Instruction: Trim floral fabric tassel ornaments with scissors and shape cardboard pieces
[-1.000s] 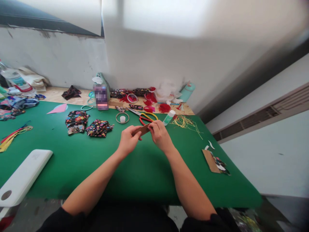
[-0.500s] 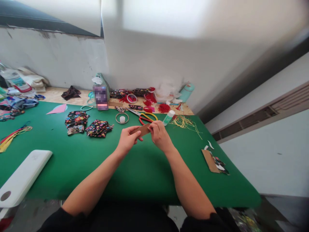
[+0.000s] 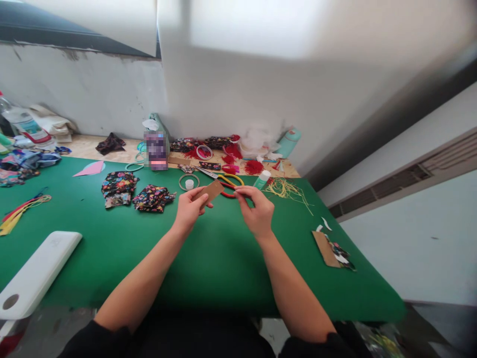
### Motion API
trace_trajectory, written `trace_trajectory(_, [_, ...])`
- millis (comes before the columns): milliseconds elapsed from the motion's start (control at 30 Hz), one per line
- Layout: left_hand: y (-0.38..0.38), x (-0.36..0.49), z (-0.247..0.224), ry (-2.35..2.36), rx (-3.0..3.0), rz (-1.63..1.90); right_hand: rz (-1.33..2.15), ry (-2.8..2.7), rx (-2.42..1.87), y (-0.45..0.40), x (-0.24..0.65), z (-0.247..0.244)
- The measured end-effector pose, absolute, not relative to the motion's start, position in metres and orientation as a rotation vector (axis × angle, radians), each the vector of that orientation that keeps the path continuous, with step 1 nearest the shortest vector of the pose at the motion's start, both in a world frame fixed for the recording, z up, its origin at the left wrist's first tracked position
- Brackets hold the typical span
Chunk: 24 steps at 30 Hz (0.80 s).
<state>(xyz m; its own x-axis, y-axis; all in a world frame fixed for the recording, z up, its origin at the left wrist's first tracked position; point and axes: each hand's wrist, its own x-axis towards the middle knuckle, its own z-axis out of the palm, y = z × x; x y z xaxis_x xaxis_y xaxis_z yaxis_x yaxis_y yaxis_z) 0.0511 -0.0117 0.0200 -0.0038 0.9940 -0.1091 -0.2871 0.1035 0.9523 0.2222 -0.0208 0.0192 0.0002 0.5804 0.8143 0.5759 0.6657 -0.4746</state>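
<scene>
Above the middle of the green mat, my left hand (image 3: 191,209) grips a small brown cardboard piece (image 3: 211,192) between thumb and fingers. My right hand (image 3: 256,208) is apart from the cardboard, thumb and forefinger pinched together; whatever may be between the tips is too small to make out. Just beyond the hands lie scissors (image 3: 227,194) with red and yellow handles, partly covered by the cardboard. A glue stick (image 3: 262,180) with a white top stands behind my right hand. A white cap (image 3: 189,184) sits inside a roll of tape (image 3: 180,183).
Floral fabric pieces (image 3: 153,199) lie left of the hands. Yellow strings (image 3: 285,191) and a cardboard piece with scraps (image 3: 326,248) are on the right. A white device (image 3: 40,273) projects at the left edge. Red tassels (image 3: 253,167) lie along the back.
My right hand has let go of the cardboard's end and moved right, away from it. The cardboard stays in my left hand, now tilted with its free end showing.
</scene>
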Motion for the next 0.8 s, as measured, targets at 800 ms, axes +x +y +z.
trace_trajectory(800, [-0.0202,0.0575,0.0249,1.058,0.965,1.189,0.59,-1.273,-0.913,-0.0174,0.2246,0.0182])
